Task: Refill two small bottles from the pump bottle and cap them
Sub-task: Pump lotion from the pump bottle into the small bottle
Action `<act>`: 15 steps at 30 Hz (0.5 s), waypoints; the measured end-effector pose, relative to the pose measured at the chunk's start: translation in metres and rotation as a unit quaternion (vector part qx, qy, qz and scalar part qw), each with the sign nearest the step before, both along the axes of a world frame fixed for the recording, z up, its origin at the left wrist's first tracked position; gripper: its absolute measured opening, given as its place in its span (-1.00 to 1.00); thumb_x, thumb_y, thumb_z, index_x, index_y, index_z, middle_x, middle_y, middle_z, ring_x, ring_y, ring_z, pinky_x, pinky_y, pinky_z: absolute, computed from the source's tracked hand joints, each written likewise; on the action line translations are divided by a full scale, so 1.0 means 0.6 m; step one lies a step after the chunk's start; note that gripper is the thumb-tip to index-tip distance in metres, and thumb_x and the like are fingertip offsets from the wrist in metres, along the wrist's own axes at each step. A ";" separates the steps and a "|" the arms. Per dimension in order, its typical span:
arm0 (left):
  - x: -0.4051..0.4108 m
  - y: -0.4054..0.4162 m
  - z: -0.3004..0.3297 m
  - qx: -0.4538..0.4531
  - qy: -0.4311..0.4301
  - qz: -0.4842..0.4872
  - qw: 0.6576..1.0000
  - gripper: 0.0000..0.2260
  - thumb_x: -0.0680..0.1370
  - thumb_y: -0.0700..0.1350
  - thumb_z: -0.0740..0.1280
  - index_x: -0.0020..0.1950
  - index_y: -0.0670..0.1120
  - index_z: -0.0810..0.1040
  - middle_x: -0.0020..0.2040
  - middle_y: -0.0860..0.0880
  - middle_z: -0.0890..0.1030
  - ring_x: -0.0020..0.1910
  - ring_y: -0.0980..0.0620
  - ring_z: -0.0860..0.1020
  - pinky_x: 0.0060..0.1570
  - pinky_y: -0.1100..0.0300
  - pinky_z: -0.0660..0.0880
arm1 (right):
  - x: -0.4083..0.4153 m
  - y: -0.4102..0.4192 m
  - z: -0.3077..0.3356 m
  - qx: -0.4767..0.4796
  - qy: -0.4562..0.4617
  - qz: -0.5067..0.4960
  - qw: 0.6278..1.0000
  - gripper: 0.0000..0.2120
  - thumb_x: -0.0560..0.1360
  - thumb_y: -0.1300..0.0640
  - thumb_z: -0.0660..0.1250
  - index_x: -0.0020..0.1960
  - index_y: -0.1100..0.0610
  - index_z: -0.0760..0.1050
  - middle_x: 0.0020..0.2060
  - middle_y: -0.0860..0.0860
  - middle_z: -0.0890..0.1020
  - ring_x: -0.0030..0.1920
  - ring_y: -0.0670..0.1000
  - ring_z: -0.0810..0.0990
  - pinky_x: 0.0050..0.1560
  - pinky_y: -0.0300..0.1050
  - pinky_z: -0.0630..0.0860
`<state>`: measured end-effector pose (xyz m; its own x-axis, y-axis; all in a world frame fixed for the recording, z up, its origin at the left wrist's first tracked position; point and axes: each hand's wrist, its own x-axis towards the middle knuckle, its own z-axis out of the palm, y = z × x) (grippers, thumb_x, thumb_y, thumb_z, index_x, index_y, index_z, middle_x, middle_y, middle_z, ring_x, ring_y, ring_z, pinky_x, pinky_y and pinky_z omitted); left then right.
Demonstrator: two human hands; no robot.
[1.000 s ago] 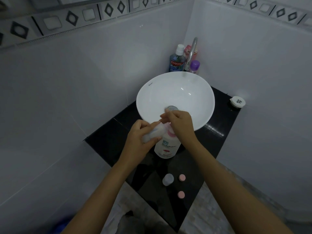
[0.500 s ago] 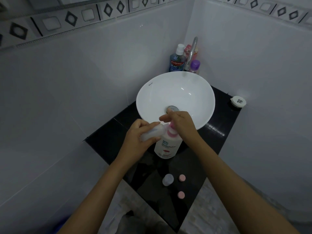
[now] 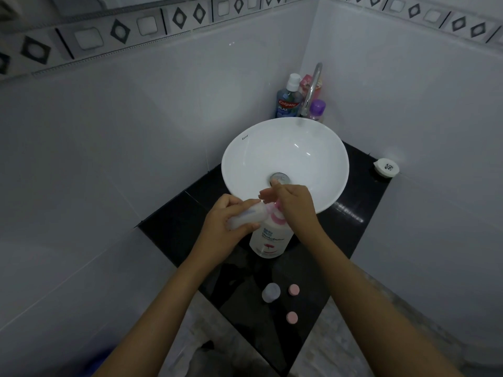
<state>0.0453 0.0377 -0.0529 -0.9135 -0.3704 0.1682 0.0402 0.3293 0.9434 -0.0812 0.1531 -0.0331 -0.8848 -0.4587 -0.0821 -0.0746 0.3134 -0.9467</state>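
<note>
head view: the left hand (image 3: 226, 221) is wrapped around a small clear bottle (image 3: 249, 214), holding it tilted on its side with its mouth against the pink pump head (image 3: 276, 214) of the white pump bottle (image 3: 268, 240). the right hand (image 3: 292, 204) rests flat on top of the pump, fingers loosely extended, gripping nothing. the pump bottle stands upright on the black counter (image 3: 177, 227), just near of the white basin (image 3: 285, 159). nearer on the counter stand a second small bottle (image 3: 271, 292) and two pink caps (image 3: 294, 290) (image 3: 291, 317), apart from each other.
</note>
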 end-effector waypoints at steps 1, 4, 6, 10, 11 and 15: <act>0.000 0.000 -0.001 0.001 -0.001 0.001 1.000 -0.54 0.42 -0.18 0.46 0.12 0.32 0.46 -0.01 -0.01 0.45 -0.05 0.37 0.44 -0.08 0.57 0.38 | 0.000 -0.001 -0.002 -0.006 -0.006 -0.008 1.000 -0.60 0.61 0.07 0.13 -0.13 0.21 0.69 -0.22 0.05 0.71 -0.19 -0.10 0.64 -0.05 -0.24 0.52; 0.000 0.000 -0.009 0.004 -0.017 0.000 1.000 -0.57 0.42 -0.17 0.46 0.16 0.24 0.48 -0.01 0.01 0.44 -0.05 0.38 0.43 -0.07 0.57 0.39 | 0.003 -0.005 -0.014 0.000 -0.021 -0.019 1.000 -0.61 0.61 0.07 0.13 -0.16 0.12 0.70 -0.35 -0.14 0.65 -0.31 -0.20 0.57 -0.30 -0.36 0.48; 0.000 0.000 -0.015 0.012 -0.032 -0.004 0.999 -0.58 0.42 -0.17 0.46 0.17 0.21 0.48 -0.02 0.03 0.43 -0.05 0.35 0.44 -0.07 0.56 0.39 | 0.008 -0.004 -0.024 0.002 -0.027 -0.024 0.999 -0.63 0.61 0.06 0.15 -0.15 0.10 0.70 -0.42 -0.19 0.60 -0.36 -0.20 0.54 -0.42 -0.42 0.42; 0.004 0.004 -0.017 0.012 -0.028 -0.001 1.000 -0.57 0.43 -0.17 0.46 0.18 0.23 0.47 -0.02 0.03 0.44 -0.04 0.32 0.44 -0.06 0.54 0.39 | 0.004 0.001 -0.019 0.033 0.005 -0.006 0.999 -0.66 0.59 0.01 0.19 -0.10 0.13 0.69 -0.34 -0.18 0.61 -0.28 -0.15 0.58 -0.27 -0.27 0.52; 0.005 0.005 -0.015 0.012 -0.019 0.000 1.000 -0.56 0.43 -0.17 0.46 0.17 0.26 0.47 -0.02 0.03 0.44 -0.05 0.34 0.44 -0.05 0.54 0.40 | 0.001 0.002 -0.014 0.037 0.028 -0.007 0.999 -0.66 0.58 -0.01 0.20 -0.09 0.13 0.69 -0.33 -0.17 0.63 -0.27 -0.18 0.60 -0.25 -0.31 0.51; 0.007 0.006 -0.012 0.017 -0.004 0.003 1.000 -0.55 0.42 -0.16 0.46 0.18 0.26 0.47 -0.01 0.06 0.45 -0.04 0.35 0.45 -0.05 0.53 0.40 | 0.001 -0.001 -0.007 0.009 0.007 -0.031 0.999 -0.61 0.60 0.03 0.14 -0.13 0.17 0.69 -0.27 -0.02 0.69 -0.18 -0.12 0.64 -0.14 -0.27 0.51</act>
